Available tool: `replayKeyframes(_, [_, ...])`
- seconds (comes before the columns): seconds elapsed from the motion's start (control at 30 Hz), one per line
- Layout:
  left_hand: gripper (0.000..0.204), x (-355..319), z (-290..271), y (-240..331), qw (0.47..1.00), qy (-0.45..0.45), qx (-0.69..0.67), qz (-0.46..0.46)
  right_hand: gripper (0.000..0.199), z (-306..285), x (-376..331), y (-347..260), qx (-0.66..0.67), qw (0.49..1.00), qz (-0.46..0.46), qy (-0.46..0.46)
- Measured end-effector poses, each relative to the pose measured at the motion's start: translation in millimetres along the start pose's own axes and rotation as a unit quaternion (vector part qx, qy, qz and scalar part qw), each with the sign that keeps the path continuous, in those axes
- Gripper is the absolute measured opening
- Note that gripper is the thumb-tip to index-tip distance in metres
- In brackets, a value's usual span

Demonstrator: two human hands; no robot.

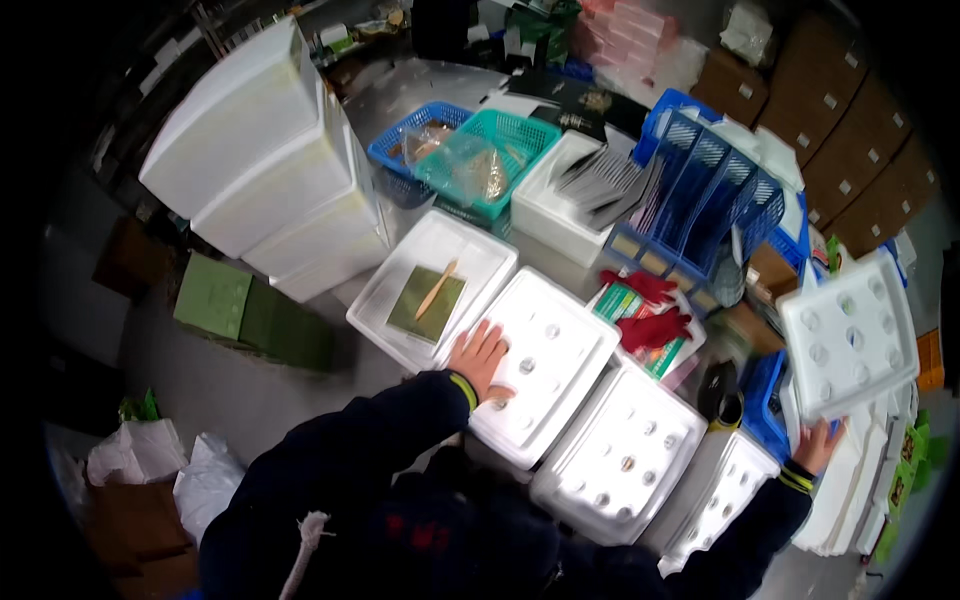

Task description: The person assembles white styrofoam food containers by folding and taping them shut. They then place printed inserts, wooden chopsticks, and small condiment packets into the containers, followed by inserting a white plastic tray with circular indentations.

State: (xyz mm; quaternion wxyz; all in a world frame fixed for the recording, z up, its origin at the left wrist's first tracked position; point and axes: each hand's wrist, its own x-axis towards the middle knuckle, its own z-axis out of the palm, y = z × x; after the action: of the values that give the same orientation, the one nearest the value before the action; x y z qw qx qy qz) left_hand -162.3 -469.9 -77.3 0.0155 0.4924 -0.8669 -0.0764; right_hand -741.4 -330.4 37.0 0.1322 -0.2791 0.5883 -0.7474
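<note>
My left hand [482, 362] lies with its fingers stretched out on the left edge of a white foam tray with round holes [548, 360]. On the right, my right hand [818, 447] grips the lower edge of another white holed tray [850, 335], which is raised and tilted. Beyond my left hand is a shallow white foam box [385, 325]; a green booklet [408, 300] and a thin wooden stick [437, 287] lie in it. Two more holed white pieces, a middle tray [620, 455] and a right tray [722, 490], stand closer to my body.
Tall stacked white foam boxes [270, 160] rise at the left, near green boxes [240, 310]. A blue basket [390, 160], a teal basket [540, 135] and a blue divided rack [700, 180] stand at the back. Dark red gloves [650, 330] lie mid-table. Brown cartons [850, 130] fill the far right.
</note>
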Motion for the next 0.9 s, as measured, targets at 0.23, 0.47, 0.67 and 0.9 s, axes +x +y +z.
replayKeyframes(0.23, [0.05,-18,-1,-56,0.911,0.255,-0.324,0.01,0.068,255,-269,25,0.117,0.934,0.29,-0.171])
replayKeyframes(0.47, [0.042,-61,-40,-208,0.81,0.237,-0.515,-0.154,0.065,390,-389,44,0.045,0.845,0.42,-0.328])
replayKeyframes(0.67, [0.035,-66,-32,-239,0.924,0.244,-0.245,-0.162,0.062,441,-351,49,-0.324,0.854,-0.151,-0.379])
replayKeyframes(0.9, [0.043,-44,-13,-230,0.968,0.17,-0.071,-0.167,0.063,536,-297,118,-0.518,0.709,-0.273,-0.394])
